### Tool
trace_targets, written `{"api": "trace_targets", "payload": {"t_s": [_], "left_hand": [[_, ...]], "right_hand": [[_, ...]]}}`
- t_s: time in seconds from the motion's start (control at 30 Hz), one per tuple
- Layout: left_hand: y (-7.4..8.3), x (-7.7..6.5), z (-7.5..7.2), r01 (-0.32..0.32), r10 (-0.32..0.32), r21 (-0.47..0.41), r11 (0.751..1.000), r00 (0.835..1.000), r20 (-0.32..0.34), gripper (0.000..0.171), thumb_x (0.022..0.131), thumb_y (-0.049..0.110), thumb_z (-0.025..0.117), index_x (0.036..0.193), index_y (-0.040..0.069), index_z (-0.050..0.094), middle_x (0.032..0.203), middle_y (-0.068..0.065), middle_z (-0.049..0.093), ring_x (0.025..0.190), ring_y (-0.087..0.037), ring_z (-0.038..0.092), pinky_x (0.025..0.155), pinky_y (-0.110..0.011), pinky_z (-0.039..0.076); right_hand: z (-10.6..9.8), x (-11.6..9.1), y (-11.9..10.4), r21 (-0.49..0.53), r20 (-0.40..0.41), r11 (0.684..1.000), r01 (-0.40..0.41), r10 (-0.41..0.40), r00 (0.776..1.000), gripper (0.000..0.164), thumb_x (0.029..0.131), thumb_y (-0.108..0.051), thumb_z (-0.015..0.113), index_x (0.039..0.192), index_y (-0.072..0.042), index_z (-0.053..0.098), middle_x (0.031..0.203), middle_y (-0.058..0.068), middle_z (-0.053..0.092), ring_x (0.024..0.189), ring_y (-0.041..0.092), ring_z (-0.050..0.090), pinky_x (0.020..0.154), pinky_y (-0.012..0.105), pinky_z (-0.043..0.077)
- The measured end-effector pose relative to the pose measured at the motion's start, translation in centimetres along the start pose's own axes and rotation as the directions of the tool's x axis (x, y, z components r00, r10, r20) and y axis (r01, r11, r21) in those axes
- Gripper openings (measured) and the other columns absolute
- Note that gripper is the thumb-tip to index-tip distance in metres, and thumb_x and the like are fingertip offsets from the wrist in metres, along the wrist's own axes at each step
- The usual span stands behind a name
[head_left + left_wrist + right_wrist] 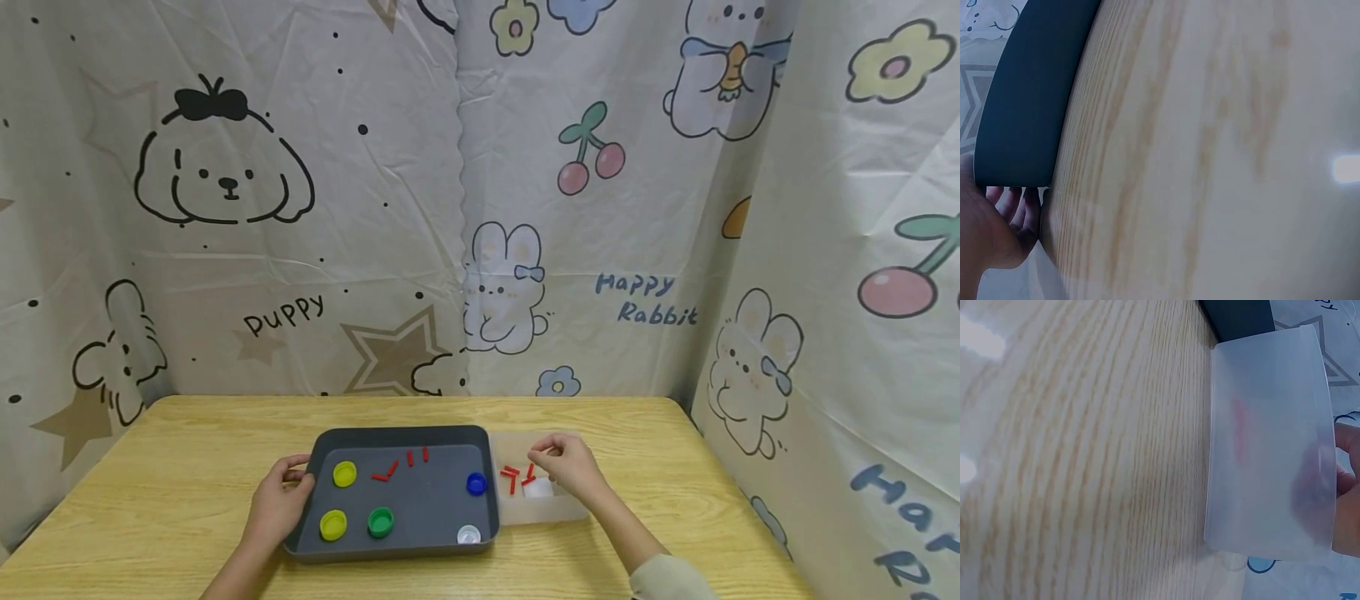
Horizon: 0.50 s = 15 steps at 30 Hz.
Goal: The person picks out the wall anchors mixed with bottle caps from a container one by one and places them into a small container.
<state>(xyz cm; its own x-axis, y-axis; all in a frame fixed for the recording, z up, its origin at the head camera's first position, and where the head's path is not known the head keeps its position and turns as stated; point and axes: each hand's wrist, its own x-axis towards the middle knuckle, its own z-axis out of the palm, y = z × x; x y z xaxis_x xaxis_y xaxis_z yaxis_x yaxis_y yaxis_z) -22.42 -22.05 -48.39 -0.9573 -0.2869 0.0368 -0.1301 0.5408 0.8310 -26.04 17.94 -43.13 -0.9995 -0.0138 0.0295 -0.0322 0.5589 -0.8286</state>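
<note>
My left hand (279, 502) gripped the tray (427, 504); my right hand (572, 468) bent over red sticks (513, 484), hold unclear: likely light, best pinched mid-length.

A table (187, 442) with a pale yellow wood-grain top is seen, its far corners rounded. Its darker streaks of grain are shown closely in both wrist views, where the glossy surface is marked by white patches of reflected light. Directly on it, two containers are set side by side: a shallow dark grey tray (427, 500), laid with its long sides running left to right, and, just beside its right end, a smaller translucent box (517, 514). Bare wood is left around both.
</note>
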Motion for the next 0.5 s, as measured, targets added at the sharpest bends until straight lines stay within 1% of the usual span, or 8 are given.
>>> {"api": "trace_targets", "payload": {"t_s": [0.13, 0.23, 0.5], "left_hand": [[-0.02, -0.02, -0.01, 0.0, 0.0, -0.002, 1.0, 1.0, -0.001, 0.04, 0.091, 0.013, 0.048, 0.128, -0.001, 0.047, 0.109, -0.024, 0.056, 0.093, -0.031, 0.061, 0.066, -0.025, 0.044], [0.06, -0.06, -0.06, -0.003, 0.003, -0.005, 1.0, 1.0, 0.003, 0.04, 0.091, 0.014, 0.048, 0.128, -0.001, 0.047, 0.109, -0.024, 0.056, 0.093, -0.031, 0.06, 0.066, -0.025, 0.044], [0.25, -0.27, -0.21, -0.008, 0.009, -0.016, 1.0, 1.0, 0.008, 0.04, 0.091, 0.013, 0.048, 0.128, -0.001, 0.047, 0.109, -0.023, 0.056, 0.091, -0.029, 0.061, 0.066, -0.025, 0.043]], "right_hand": [[0.02, 0.03, -0.08, 0.0, 0.0, 1.0, -0.004, 0.004, 1.0, 0.012, 0.083, -0.017, 0.067, 0.085, -0.005, 0.068, 0.076, 0.014, 0.064, 0.053, 0.012, 0.049, 0.052, 0.025, 0.044], [0.04, 0.15, -0.16, -0.002, -0.003, 1.0, -0.009, 0.009, 1.0, 0.011, 0.083, -0.016, 0.067, 0.085, -0.005, 0.068, 0.076, 0.014, 0.064, 0.053, 0.012, 0.049, 0.053, 0.026, 0.043], [0.08, 0.53, -0.48, -0.021, -0.004, 1.0, 0.01, -0.011, 1.0, 0.012, 0.083, -0.018, 0.067, 0.086, -0.007, 0.068, 0.072, 0.01, 0.062, 0.054, 0.012, 0.049, 0.053, 0.026, 0.043]]}}
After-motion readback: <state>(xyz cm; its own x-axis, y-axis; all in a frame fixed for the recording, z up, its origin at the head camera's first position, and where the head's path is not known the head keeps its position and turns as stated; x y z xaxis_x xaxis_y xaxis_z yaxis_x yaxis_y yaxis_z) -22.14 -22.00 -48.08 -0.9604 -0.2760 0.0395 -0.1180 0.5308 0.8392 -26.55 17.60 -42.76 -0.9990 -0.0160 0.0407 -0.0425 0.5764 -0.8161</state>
